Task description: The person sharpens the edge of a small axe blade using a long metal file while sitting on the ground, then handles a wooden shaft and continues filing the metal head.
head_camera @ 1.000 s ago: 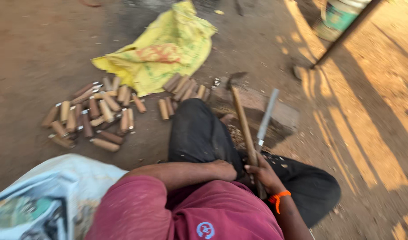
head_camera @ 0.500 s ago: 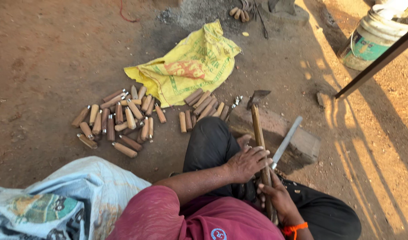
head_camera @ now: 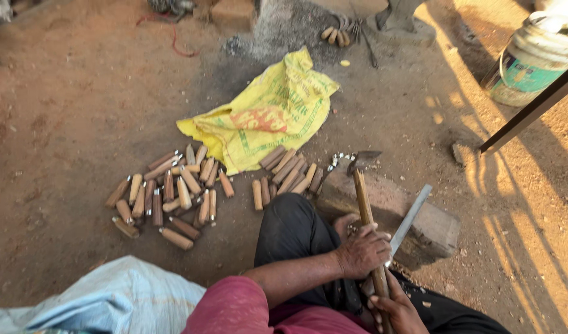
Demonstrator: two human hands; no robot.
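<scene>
A bare dirt floor (head_camera: 67, 105) is seen, with a yellow sack (head_camera: 268, 117) spread on it and a stone block (head_camera: 389, 207) in front of the seated person. Wooden handles (head_camera: 173, 198) are laid in rows beside the sack. A hammer (head_camera: 363, 185) is held upright over the block: the left hand (head_camera: 364, 250) is clamped round its shaft, the right hand (head_camera: 395, 309) closed lower down. A flat metal blade (head_camera: 411, 219) is propped beside it. Fitting work appears under way; a steadier grip seems needed.

Bare dirt floor (head_camera: 74, 99) carries: yellow sack (head_camera: 268, 117) lying crumpled at ctr, wooden handles (head_camera: 166, 198) in loose heap to its left w/ a smaller row (head_camera: 287, 173) just below it, stone block (head_camera: 414, 216), plastic bucket (head_camera: 531, 59) far right.
</scene>
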